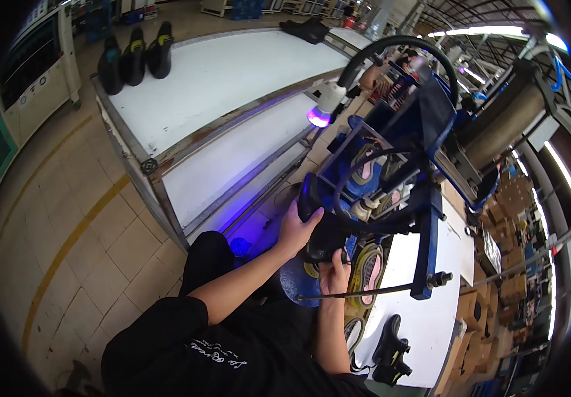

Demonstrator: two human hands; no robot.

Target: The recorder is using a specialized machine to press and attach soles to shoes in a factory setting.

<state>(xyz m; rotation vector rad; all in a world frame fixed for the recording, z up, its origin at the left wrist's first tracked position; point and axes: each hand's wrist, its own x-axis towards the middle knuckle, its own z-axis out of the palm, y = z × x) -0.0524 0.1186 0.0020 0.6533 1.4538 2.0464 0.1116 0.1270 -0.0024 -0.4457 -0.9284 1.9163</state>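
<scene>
Left hand and right hand grasp a black shoe between them; a slack grip could drop it, the thin metal rod might catch the right hand, and careless lifting could knock the blue machine or, beyond, the gooseneck lamp

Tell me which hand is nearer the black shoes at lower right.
Right. In the picture, the right hand is up-left of the black shoes; the left hand is farther up-left.

Shoe factory flr, blue mach., bench w/ shoes, ctns
</scene>
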